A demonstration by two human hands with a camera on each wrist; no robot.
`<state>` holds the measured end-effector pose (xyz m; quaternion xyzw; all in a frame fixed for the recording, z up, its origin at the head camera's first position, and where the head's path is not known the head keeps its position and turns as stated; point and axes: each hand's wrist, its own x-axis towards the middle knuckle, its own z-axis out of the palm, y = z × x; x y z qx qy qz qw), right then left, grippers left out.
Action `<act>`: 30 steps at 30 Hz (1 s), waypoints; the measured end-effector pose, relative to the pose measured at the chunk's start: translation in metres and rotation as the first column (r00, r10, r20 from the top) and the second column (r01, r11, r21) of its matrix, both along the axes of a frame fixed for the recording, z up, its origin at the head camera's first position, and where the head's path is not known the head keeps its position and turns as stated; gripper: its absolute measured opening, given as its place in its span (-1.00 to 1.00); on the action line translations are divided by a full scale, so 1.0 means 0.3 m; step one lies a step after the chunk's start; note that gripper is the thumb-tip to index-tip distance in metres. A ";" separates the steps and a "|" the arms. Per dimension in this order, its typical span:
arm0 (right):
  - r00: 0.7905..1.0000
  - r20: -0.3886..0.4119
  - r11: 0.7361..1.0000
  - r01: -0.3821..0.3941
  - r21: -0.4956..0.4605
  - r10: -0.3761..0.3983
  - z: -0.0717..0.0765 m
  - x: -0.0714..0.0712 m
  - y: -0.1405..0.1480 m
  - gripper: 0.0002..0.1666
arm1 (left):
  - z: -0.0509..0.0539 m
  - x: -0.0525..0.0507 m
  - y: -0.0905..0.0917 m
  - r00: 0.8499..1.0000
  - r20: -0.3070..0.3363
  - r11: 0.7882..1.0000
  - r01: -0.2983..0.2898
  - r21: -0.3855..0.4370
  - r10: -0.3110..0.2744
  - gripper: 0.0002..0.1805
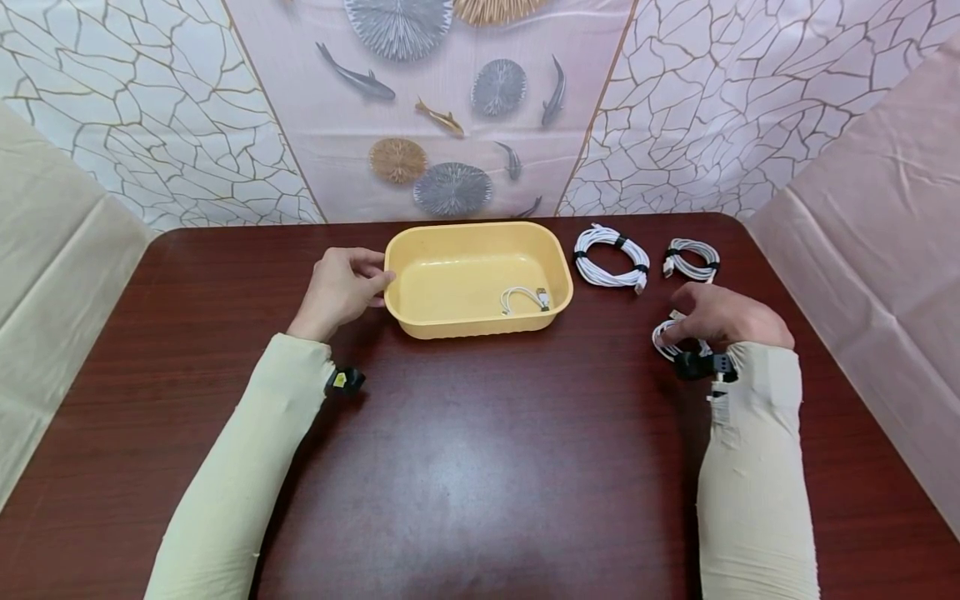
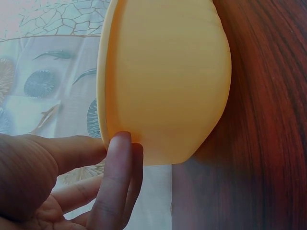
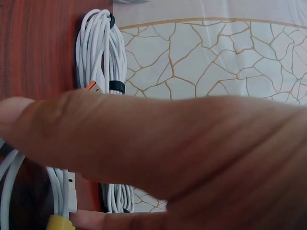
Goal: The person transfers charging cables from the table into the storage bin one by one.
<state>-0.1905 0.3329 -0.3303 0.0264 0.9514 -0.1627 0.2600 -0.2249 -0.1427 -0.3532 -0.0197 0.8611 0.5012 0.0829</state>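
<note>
A yellow plastic basin stands at the back middle of the table. My left hand holds its left end, with the thumb at the rim and fingertips against the outer wall. On the right, my right hand reaches over a small coiled white USB cable. Its thumb and fingers are spread to either side of this coil. In the right wrist view the thumb hides part of the scene, while the coil's yellow tie shows at lower left.
Inside the basin lies a short white cable. Beyond my right hand are a large white cable coil with black straps and a smaller coil. Patterned cloth hangs behind the dark red table.
</note>
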 end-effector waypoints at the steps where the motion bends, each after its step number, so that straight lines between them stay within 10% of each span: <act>1: 1.000 0.011 1.000 0.010 -0.008 -0.009 0.001 0.002 0.000 0.04 | 0.000 0.000 0.000 1.000 0.000 1.000 0.000 -0.002 0.000 -0.56; 30: 0.996 -0.079 0.999 -0.035 -0.004 0.035 -0.037 -0.036 -0.005 -0.36 | -0.001 0.000 0.001 1.000 -0.007 1.000 -0.003 -0.005 0.003 -0.58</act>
